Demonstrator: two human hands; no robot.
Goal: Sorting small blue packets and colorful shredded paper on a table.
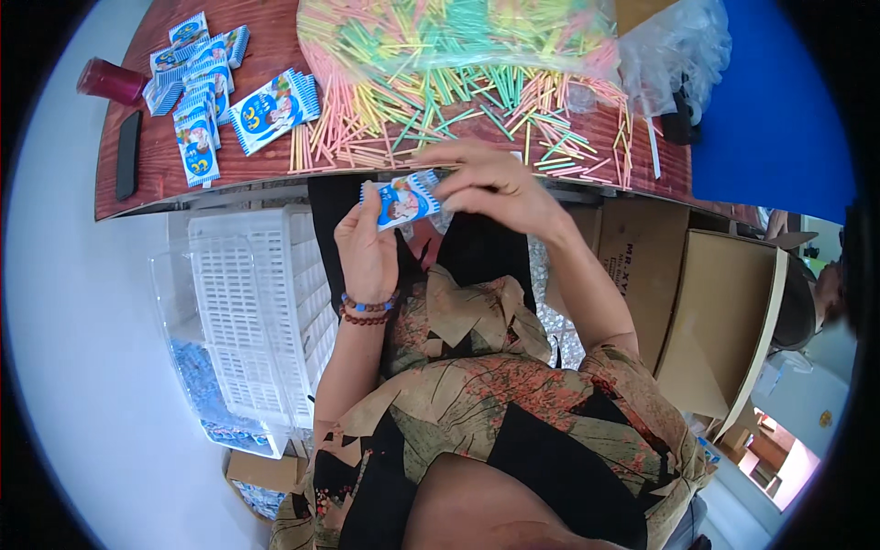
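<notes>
Just off the table's near edge, my left hand pinches a small blue-and-white printed packet by its left end, thumb on top. My right hand reaches in from the right with bent fingers, and its fingertips close on the packet's right end. Beyond my hands, thin pink, yellow and green sticks lie loose along the table. More of them fill a large clear plastic bag behind. Left of the sticks lies a stack of similar packets, beside a longer overlapping pile of packets.
On the reddish wood-grain table are a dark phone-like slab and a dark red cup on its side. Crumpled clear plastic lies at the right. White plastic baskets stand below left, an open cardboard box below right.
</notes>
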